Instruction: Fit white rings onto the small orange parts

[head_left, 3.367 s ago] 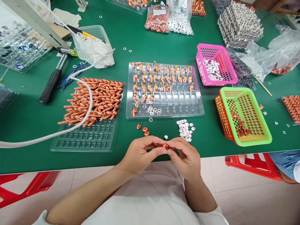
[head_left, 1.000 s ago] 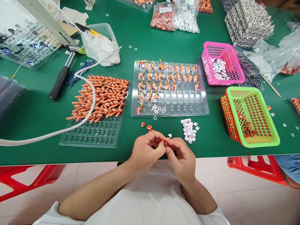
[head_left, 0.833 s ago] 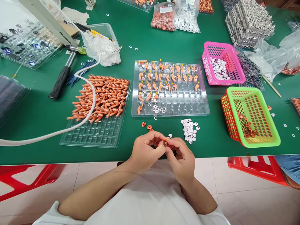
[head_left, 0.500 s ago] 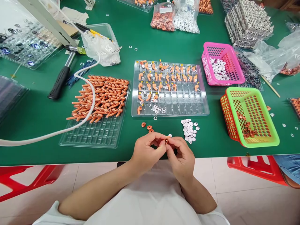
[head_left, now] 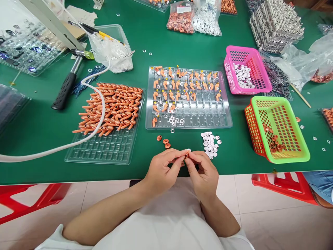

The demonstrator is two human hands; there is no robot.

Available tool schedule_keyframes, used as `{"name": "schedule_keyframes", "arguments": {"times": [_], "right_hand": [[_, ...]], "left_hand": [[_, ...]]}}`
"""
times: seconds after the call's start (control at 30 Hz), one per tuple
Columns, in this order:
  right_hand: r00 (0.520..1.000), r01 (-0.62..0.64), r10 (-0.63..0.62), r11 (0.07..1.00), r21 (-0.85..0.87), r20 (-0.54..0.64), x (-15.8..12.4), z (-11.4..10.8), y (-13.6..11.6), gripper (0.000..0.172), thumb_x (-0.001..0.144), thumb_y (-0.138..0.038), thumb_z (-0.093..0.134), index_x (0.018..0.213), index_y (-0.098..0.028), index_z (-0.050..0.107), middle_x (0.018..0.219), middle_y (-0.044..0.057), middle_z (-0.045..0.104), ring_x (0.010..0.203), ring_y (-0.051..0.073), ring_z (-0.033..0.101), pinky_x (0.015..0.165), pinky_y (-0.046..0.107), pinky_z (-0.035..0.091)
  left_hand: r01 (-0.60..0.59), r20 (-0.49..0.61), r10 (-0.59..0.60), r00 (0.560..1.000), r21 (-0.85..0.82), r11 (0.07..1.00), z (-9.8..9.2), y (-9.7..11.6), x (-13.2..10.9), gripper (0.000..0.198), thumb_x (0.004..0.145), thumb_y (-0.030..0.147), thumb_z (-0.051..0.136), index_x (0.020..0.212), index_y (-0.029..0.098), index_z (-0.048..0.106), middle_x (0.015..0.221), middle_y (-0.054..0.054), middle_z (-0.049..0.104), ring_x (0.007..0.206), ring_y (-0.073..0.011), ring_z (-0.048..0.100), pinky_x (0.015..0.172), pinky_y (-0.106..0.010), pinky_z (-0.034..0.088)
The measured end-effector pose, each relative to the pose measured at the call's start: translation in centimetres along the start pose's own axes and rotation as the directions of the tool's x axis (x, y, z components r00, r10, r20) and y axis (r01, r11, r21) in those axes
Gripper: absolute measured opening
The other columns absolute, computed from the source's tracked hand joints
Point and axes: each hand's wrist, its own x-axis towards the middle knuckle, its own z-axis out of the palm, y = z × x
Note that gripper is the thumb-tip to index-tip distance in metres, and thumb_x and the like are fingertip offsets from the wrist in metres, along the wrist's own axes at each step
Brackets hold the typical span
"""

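Note:
Between the fingertips of both hands is a small copper-brown cap-like part (head_left: 186,156), partly hidden by the fingers. My left hand (head_left: 165,170) pinches it from the left, and my right hand (head_left: 203,173) pinches it from the right. Just beyond the hands lie a few matching copper-brown caps (head_left: 165,141). To the right of them is a pile of white discs (head_left: 209,144). Farther back, a clear compartment tray (head_left: 208,113) holds rows of orange curved pieces with yellow tips, plus several loose white rings (head_left: 175,121).
Orange stemmed pieces (head_left: 114,107) cover much of a clear tray (head_left: 99,152) at left, crossed by a white hose (head_left: 104,104). A hammer (head_left: 65,90) lies beyond. At right stand a pink basket (head_left: 227,74) of white discs and a green basket (head_left: 293,158) with copper-brown caps.
Both hands, still pinching the small part, have shifted slightly right, and the fingers have turned a little around it. Another cap near the left fingers shows more fully now.

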Motion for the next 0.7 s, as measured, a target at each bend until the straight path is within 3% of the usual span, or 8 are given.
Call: {"name": "schedule_keyframes", "arguments": {"times": [0.13, 0.43, 0.53, 0.7], "right_hand": [[1.000, -0.003, 0.003, 1.000, 0.003, 0.005, 0.0, -0.1, -0.1, 0.023, 0.093, -0.016, 0.060, 0.110, -0.027, 0.071, 0.098, 0.006, 0.067, 0.083, 0.018, 0.066, 0.064, 0.031, 0.056], [0.995, -0.043, 0.029, 0.990, 0.137, 0.099, 0.2, -1.2, 0.2, 0.021, 0.093, -0.019, 0.061, 0.108, -0.029, 0.073, 0.099, 0.006, 0.068, 0.083, 0.019, 0.066, 0.064, 0.032, 0.056], [0.988, -0.081, 0.046, 0.967, 0.242, 0.148, 0.4, -1.6, 0.3, 0.023, 0.093, -0.019, 0.062, 0.109, -0.030, 0.074, 0.098, 0.005, 0.068, 0.079, 0.017, 0.065, 0.061, 0.031, 0.056], [0.983, -0.086, 0.026, 0.939, 0.333, 0.182, 0.5, -1.9, 0.4, 0.026, 0.093, -0.017, 0.063, 0.112, -0.032, 0.074, 0.098, 0.004, 0.069, 0.078, 0.016, 0.066, 0.061, 0.030, 0.060]], "left_hand": [[-0.016, 0.031, 0.015, 0.999, 0.016, 1.000, -0.2, 0.1, -0.1, 0.026, 0.093, 0.016, 0.056, 0.107, 0.021, 0.077, 0.093, -0.007, 0.077, 0.080, -0.0173, 0.072, 0.075, -0.028, 0.061], [0.163, 0.127, -0.148, 0.981, -0.122, 0.979, -1.4, 0.5, 0.9, 0.015, 0.085, 0.019, 0.069, 0.091, 0.022, 0.082, 0.083, -0.005, 0.078, 0.076, -0.0182, 0.072, 0.072, -0.028, 0.060], [0.084, 0.078, -0.079, 0.994, -0.054, 0.995, -1.6, 0.5, 1.1, 0.011, 0.081, 0.017, 0.074, 0.086, 0.023, 0.082, 0.082, -0.005, 0.077, 0.075, -0.0175, 0.071, 0.073, -0.028, 0.060], [-0.216, 0.045, 0.213, 0.976, 0.086, 0.973, -1.5, 0.0, 1.0, 0.019, 0.080, 0.009, 0.074, 0.090, 0.024, 0.080, 0.100, -0.008, 0.078, 0.095, -0.0204, 0.073, 0.090, -0.031, 0.057]]}}
